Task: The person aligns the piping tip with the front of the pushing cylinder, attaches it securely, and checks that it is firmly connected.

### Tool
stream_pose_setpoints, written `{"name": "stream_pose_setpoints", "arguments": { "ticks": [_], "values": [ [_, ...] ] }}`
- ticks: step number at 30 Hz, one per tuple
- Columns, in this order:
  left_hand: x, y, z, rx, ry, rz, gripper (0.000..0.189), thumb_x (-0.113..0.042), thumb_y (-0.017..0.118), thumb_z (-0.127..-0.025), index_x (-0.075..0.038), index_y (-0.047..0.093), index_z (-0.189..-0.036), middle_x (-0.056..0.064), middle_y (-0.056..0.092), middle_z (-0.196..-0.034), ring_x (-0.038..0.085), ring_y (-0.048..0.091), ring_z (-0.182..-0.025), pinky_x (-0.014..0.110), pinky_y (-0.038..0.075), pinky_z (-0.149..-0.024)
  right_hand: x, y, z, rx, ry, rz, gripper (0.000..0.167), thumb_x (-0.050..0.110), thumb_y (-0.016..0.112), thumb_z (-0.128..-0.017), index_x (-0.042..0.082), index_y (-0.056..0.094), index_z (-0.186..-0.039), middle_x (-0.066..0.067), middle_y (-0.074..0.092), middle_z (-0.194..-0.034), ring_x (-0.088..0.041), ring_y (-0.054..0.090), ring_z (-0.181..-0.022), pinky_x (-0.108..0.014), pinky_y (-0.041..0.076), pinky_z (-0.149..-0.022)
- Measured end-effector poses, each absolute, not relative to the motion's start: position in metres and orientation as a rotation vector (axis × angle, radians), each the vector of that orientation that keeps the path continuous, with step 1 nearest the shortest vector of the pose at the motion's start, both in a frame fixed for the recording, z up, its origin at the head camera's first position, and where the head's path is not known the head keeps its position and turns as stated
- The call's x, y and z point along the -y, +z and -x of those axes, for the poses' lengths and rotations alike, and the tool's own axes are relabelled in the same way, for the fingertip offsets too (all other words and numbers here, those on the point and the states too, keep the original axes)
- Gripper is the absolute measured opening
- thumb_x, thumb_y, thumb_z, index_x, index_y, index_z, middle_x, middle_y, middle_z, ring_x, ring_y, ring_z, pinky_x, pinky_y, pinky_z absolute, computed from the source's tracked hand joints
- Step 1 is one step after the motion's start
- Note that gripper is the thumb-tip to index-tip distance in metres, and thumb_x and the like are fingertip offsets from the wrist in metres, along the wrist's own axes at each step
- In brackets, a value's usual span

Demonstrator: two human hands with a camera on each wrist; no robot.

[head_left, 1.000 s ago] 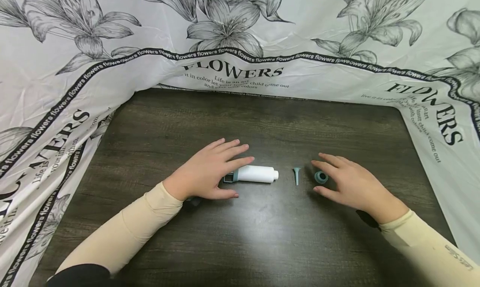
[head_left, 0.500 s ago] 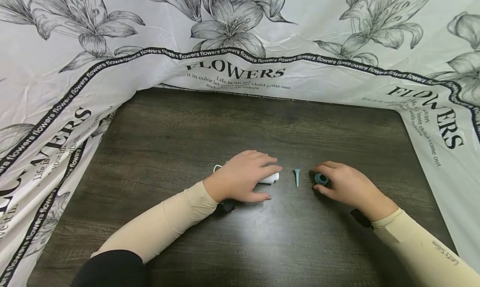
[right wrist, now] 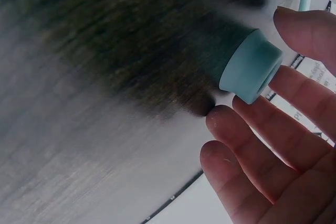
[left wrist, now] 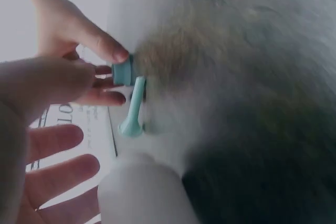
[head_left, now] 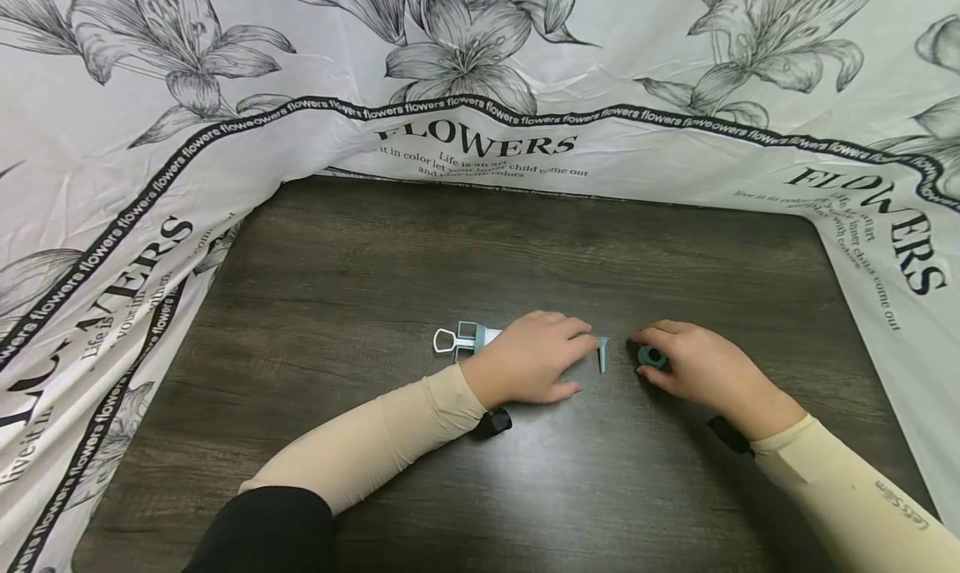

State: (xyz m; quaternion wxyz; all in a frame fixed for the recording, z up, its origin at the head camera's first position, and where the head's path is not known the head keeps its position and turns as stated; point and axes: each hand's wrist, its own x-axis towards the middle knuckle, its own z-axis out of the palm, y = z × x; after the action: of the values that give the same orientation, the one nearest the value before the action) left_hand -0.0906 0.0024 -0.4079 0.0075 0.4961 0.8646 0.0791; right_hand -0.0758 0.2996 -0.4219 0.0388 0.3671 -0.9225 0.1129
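A white syringe-like tube with a teal collar (head_left: 480,337) and a white ring handle (head_left: 444,341) lies on the table, mostly hidden under my left hand (head_left: 536,356). My left fingers are extended, and the index fingertip overlaps the top of a small teal funnel-shaped nozzle (head_left: 602,358). In the left wrist view the nozzle (left wrist: 135,108) lies just beyond the end of the white tube (left wrist: 147,192). My right hand (head_left: 697,369) is around a short teal cap (right wrist: 252,69) standing on the table, with its thumb apart from the cap and its fingers beside it.
The dark wood-grain table (head_left: 525,248) is bordered at the back and sides by a white flower-printed curtain (head_left: 465,73). A black wrist strap (head_left: 493,424) shows under my left wrist, and another (head_left: 729,434) under my right.
My left hand has moved right along the white tube to the nozzle, uncovering the ring handle. My right fingers have come down closer around the teal cap. The tube, nozzle and cap lie as before.
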Motion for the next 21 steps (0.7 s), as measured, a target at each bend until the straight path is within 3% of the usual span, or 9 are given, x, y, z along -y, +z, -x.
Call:
{"name": "stream_pose_setpoints", "arguments": {
  "ticks": [14,21],
  "values": [
    [-0.044,-0.42,0.094,-2.782,0.195,-1.511,0.03,-0.022,0.07,-0.098,-0.015,0.073,-0.126,-0.002,0.07,-0.128,0.017,0.068,-0.112,0.033,0.055,-0.095,-0.303,-0.422,0.077,2.782,0.347,-1.164,0.046,0.009,0.098,-0.074,0.004,0.076,-0.115,-0.007,0.075,-0.105,-0.022,0.073,-0.087,-0.04,0.06,-0.071],
    [-0.058,-0.423,0.096,-2.775,0.086,-1.477,0.026,-0.02,0.076,-0.097,-0.017,0.073,-0.122,-0.005,0.069,-0.116,0.015,0.067,-0.102,0.031,0.055,-0.087,-0.302,-0.422,0.077,2.792,0.335,-1.167,0.046,0.01,0.098,-0.075,0.004,0.076,-0.115,-0.007,0.075,-0.104,-0.023,0.073,-0.086,-0.041,0.06,-0.07]
  ]
}}
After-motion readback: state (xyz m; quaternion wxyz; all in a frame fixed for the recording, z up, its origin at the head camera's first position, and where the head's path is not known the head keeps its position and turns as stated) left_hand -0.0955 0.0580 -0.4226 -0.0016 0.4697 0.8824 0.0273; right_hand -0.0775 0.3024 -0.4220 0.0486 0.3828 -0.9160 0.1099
